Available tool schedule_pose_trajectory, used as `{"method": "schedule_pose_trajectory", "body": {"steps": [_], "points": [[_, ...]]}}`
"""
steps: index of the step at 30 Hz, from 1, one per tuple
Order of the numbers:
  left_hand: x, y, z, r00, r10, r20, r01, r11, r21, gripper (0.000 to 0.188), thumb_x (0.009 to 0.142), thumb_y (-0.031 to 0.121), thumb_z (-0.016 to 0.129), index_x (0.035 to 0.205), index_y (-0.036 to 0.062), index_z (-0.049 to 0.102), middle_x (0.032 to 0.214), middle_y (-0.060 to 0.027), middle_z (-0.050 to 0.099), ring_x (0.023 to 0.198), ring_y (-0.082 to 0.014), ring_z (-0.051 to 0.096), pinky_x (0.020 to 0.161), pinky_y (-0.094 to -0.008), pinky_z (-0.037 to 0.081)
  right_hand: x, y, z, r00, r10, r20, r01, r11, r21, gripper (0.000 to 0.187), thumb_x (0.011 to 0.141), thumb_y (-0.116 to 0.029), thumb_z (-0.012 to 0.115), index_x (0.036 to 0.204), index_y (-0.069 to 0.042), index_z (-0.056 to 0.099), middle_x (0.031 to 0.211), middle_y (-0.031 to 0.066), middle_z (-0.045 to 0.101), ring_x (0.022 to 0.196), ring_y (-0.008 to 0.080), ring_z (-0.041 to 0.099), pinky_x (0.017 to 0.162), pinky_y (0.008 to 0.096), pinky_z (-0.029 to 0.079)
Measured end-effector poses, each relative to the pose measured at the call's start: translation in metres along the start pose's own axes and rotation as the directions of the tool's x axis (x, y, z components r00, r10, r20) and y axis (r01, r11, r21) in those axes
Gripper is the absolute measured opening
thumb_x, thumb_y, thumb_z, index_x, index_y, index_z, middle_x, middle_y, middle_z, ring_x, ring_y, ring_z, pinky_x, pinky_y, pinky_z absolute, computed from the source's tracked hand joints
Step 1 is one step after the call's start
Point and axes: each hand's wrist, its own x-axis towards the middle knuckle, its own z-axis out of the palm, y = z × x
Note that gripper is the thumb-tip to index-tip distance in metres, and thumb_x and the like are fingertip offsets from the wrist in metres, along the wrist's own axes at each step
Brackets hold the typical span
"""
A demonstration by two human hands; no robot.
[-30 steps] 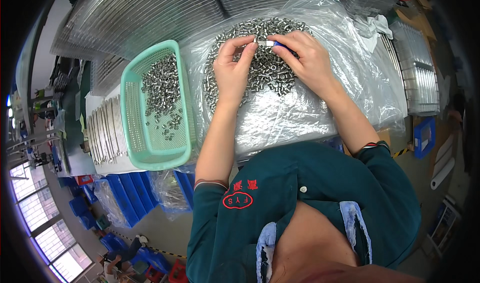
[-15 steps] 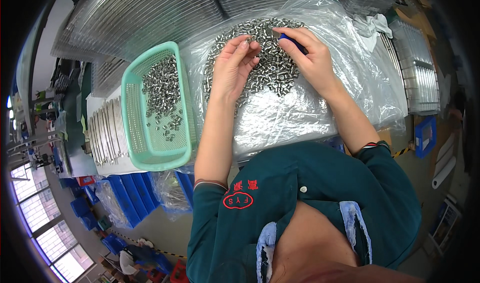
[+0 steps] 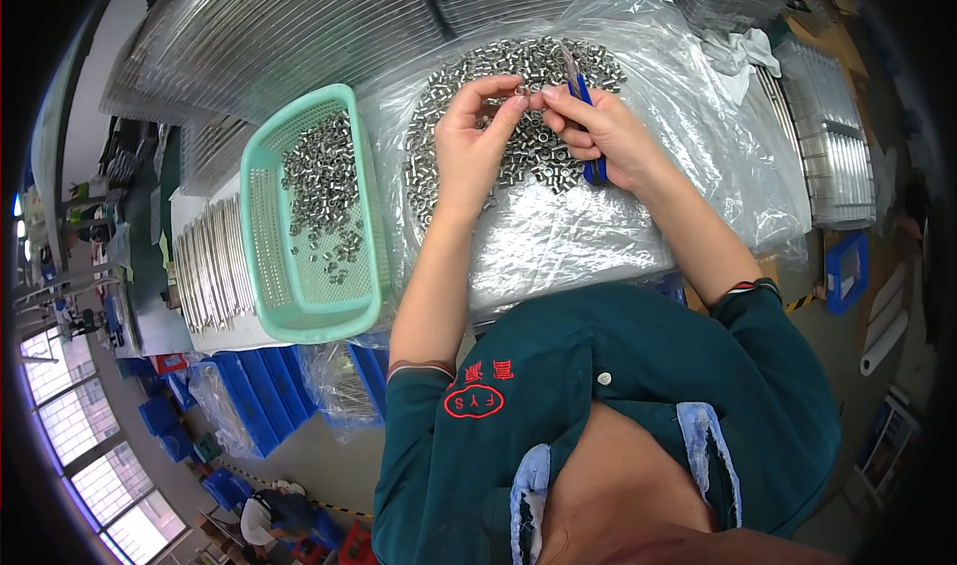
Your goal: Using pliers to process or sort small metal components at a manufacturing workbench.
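My left hand (image 3: pixel 473 146) pinches a small shiny metal ring-like part (image 3: pixel 521 91) between thumb and forefinger. The thumb and forefinger of my right hand (image 3: pixel 616 131) meet it from the other side, almost touching the left fingertips. Across my right palm lies what looks like a blue utility knife (image 3: pixel 595 173), its narrow metal end pointing away from me; the curled fingers keep it in place. Beneath both hands spreads a heap of small metal sleeves (image 3: pixel 543 151) on clear plastic sheeting (image 3: pixel 568 236). Fingers partly hide the pinched part.
A mint-green basket (image 3: pixel 374 236) stands left of the heap with similar metal parts (image 3: pixel 324 176) inside. Metal rods (image 3: pixel 214 266) lie beyond it. Stacked clear plastic trays (image 3: pixel 299 41) line the back, with more (image 3: pixel 837 146) at right. Blue bins (image 3: pixel 264 390) sit below the table's left side.
My hands have come together at the fingertips. The blue knife has swung from pointing left to pointing away from me, tucked back in the right hand.
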Motion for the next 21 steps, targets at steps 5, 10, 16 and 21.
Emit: {"method": "schedule_pose_trajectory", "body": {"steps": [5, 10, 16, 21], "points": [[-0.0004, -0.0014, 0.0012, 0.992, 0.128, -0.01, -0.122, 0.962, 0.244, 0.017, 0.077, 0.008, 0.064, 0.093, 0.0043, 0.06, 0.093, -0.0031, 0.06, 0.083, -0.011, 0.056, 0.071, -0.0225, 0.044, 0.0006, 0.0017, 0.001, 0.999, 0.038, -0.006, -0.038, 0.999, 0.025, 0.02, 0.087, -0.025, 0.053, 0.085, -0.006, 0.054, 0.066, -0.0049, 0.048, 0.044, -0.0029, 0.033, 0.035, 0.0116, 0.023], [-0.0011, -0.0002, 0.0054, 0.985, 0.172, -0.006, -0.165, 0.954, 0.252, 0.016, 0.075, 0.012, 0.066, 0.089, 0.0058, 0.062, 0.091, -0.0038, 0.06, 0.084, -0.014, 0.056, 0.069, -0.0243, 0.044, 0.0023, 0.0045, -0.0028, 0.998, 0.056, 0.018, -0.057, 0.996, 0.067, 0.018, 0.087, -0.024, 0.054, 0.08, -0.008, 0.053, 0.066, -0.005, 0.049, 0.044, -0.0029, 0.033, 0.035, 0.0116, 0.024], [-0.0009, 0.0006, 0.0055, 0.985, 0.173, 0.011, -0.171, 0.959, 0.227, 0.015, 0.076, 0.01, 0.065, 0.09, 0.0057, 0.062, 0.092, -0.0043, 0.06, 0.087, -0.0146, 0.056, 0.069, -0.0246, 0.045, 0.0017, 0.0034, -0.0014, 1.0, 0.015, 0.012, -0.016, 0.997, 0.075, 0.017, 0.082, -0.024, 0.061, 0.08, -0.008, 0.054, 0.067, -0.005, 0.049, 0.046, -0.0029, 0.035, 0.035, 0.0122, 0.024], [-0.0008, 0.0009, 0.0065, 0.981, 0.191, 0.023, -0.192, 0.955, 0.228, 0.015, 0.076, 0.009, 0.063, 0.091, 0.0053, 0.061, 0.095, -0.005, 0.059, 0.088, -0.0163, 0.056, 0.069, -0.0259, 0.045, 0.001, 0.0035, -0.0007, 1.0, -0.025, 0.0, 0.025, 0.999, 0.036, 0.018, 0.082, -0.024, 0.06, 0.086, -0.007, 0.055, 0.067, -0.0055, 0.049, 0.046, -0.0031, 0.035, 0.035, 0.0118, 0.024]]}}
